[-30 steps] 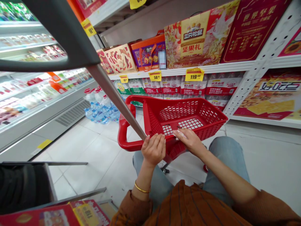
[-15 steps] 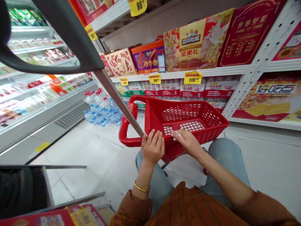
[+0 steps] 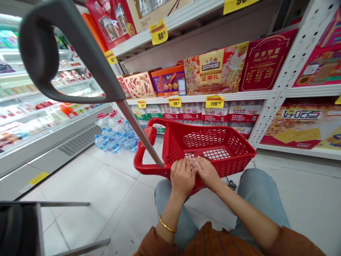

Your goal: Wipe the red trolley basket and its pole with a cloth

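A red plastic shopping basket (image 3: 234, 161) with slotted walls and a grey pull handle (image 3: 114, 80) stands tilted in front of my knees. Its bottom shows only a few small dark spots. Over the near rim my left hand (image 3: 183, 177) is closed, fingers curled, thumb towards the other hand. My right hand (image 3: 208, 173) meets it there, also closed. Between the fingertips shows a small whitish thing (image 3: 194, 163), too little visible to name. Whether the left fingers grip it or the rim is hidden.
Shelves ahead carry boxed nut gifts (image 3: 215, 69), yellow price tags (image 3: 214, 101) and packed water bottles (image 3: 214, 111). Blue-tinted bottle packs (image 3: 117, 137) lie on the floor by a refrigerated display (image 3: 66, 135). A metal frame (image 3: 66, 204) with something black is at lower left.
My left hand has slid right along the rim, its fingers curling, and now meets my right hand. The view has tilted up, so more of the grey handle and upper shelf shows.
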`<state>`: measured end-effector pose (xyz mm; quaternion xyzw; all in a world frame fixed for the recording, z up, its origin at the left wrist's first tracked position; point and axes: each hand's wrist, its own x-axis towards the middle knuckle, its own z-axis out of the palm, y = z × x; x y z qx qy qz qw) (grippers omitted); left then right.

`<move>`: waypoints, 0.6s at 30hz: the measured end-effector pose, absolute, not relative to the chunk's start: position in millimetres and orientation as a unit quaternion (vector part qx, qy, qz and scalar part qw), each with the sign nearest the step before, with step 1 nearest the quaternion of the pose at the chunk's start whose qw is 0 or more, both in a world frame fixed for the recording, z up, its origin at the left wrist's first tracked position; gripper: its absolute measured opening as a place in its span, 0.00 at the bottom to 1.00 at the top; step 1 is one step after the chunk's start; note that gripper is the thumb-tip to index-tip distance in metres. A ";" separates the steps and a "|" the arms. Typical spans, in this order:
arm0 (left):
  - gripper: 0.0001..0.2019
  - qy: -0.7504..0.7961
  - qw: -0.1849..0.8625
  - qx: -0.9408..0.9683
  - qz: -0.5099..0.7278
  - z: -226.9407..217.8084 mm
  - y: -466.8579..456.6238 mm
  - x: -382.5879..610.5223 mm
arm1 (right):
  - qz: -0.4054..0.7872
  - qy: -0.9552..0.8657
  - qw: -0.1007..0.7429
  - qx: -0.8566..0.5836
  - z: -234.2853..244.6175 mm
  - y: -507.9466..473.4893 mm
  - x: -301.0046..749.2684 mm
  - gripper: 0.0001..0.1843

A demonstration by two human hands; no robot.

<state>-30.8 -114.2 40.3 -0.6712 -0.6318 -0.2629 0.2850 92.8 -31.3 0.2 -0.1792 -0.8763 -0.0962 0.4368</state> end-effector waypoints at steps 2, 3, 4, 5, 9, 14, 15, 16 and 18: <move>0.21 -0.632 0.285 -0.671 -0.263 40.5 -113.4 -32.8 | -0.105 -0.874 0.437 -0.186 -1.1 -30.3 90.6 0.21; 0.20 -0.632 0.283 -0.672 -0.263 40.8 -112.8 -33.8 | -0.108 -0.874 0.435 -0.188 -1.3 -29.5 90.4 0.21; 0.19 -0.632 0.281 -0.673 -0.263 41.1 -112.0 -34.8 | -0.111 -0.874 0.433 -0.191 -1.4 -28.5 90.6 0.21; 0.18 -0.632 0.279 -0.674 -0.262 41.3 -111.1 -35.6 | -0.112 -0.874 0.430 -0.194 -1.6 -27.4 91.3 0.21; 0.17 -0.632 0.279 -0.675 -0.259 42.1 -107.4 -36.9 | -0.110 -0.880 0.414 -0.205 -4.6 -20.9 96.4 0.20; 0.17 -0.621 0.278 -0.687 -0.255 41.6 -103.9 -38.0 | -0.109 -0.884 0.407 -0.204 -9.1 -12.5 102.6 0.21; 0.17 -0.618 0.278 -0.689 -0.255 41.2 -103.5 -38.6 | -0.108 -0.885 0.406 -0.200 -9.3 -10.8 104.2 0.22; 0.17 -0.617 0.279 -0.691 -0.255 40.8 -103.2 -39.3 | -0.106 -0.887 0.405 -0.196 -9.3 -9.1 106.2 0.22; 0.17 -0.615 0.282 -0.690 -0.256 39.9 -102.8 -40.1 | -0.101 -0.890 0.401 -0.190 -9.0 -5.2 111.3 0.23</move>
